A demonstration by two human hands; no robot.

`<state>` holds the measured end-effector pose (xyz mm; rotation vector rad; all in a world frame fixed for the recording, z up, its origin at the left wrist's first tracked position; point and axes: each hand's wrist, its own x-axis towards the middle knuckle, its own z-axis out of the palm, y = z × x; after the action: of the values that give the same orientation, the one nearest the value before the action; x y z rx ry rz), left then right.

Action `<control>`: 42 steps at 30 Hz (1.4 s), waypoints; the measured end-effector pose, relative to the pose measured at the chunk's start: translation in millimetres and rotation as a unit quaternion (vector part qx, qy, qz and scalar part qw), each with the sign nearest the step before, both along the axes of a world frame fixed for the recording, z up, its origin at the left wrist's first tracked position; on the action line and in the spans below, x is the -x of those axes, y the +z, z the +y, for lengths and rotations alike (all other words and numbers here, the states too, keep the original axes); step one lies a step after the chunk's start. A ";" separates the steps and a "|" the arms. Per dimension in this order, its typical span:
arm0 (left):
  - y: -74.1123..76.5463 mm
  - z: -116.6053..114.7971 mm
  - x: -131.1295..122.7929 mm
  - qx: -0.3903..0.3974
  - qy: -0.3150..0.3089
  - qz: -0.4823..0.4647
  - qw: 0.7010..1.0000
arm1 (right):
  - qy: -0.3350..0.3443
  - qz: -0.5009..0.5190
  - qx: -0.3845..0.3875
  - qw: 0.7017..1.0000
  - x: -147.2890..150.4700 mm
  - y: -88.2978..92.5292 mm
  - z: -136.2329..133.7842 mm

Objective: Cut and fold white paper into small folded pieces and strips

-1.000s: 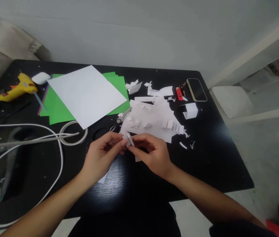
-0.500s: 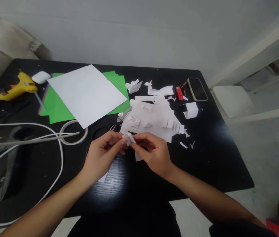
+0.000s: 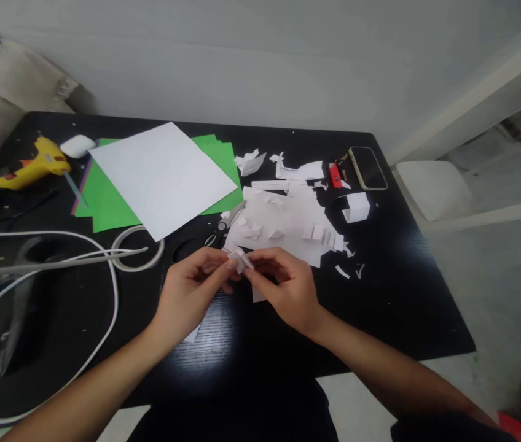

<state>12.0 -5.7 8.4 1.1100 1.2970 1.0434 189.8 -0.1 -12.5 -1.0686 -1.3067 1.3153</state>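
Between my two hands, above the black table, is a small folded piece of white paper [image 3: 241, 260]. My left hand [image 3: 196, 279] pinches its left side between thumb and fingers. On the other side, the thumb and fingertips of my right hand [image 3: 285, 282] close on its right edge. Black-handled scissors [image 3: 223, 226] lie just beyond my left fingers, their handles partly hidden. A white sheet strewn with paper scraps [image 3: 288, 212] lies past my right hand. Part of another white paper piece [image 3: 258, 294] shows beneath the hands.
White paper [image 3: 163, 178] tops green sheets [image 3: 219, 156] at the back left. Further left lie a yellow glue gun [image 3: 34, 167] and looped white cable [image 3: 115, 307]. To the right are a red lighter [image 3: 335, 175], a phone [image 3: 368, 168] and a folded paper piece [image 3: 357, 207].
Both hands keep their pinch on the folded paper, with only a very slight shift of the fingers. The objects on the table stay where they were.
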 end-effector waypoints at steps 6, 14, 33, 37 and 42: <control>-0.9 -0.1 0.8 0.001 -0.023 -0.004 1.000 | 0.003 0.021 0.038 0.999 -3.0 3.0 2.9; -1.2 1.0 1.6 0.011 -0.021 -0.030 0.999 | 0.084 0.090 0.137 0.983 -3.7 2.9 7.6; -1.8 2.8 4.6 0.034 -0.031 -0.001 0.999 | 0.070 0.087 0.203 0.973 -6.4 6.1 12.8; -1.4 2.4 4.2 0.034 -0.024 -0.005 0.999 | 0.063 0.066 0.164 0.982 -5.3 6.3 10.1; -1.3 2.2 4.1 0.033 -0.028 0.003 0.999 | 0.072 0.071 0.153 0.983 -4.6 4.7 8.2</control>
<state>7.8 -3.5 7.1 1.0928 1.2888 0.9498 194.4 8.1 -7.8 -1.0787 -1.1162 1.7110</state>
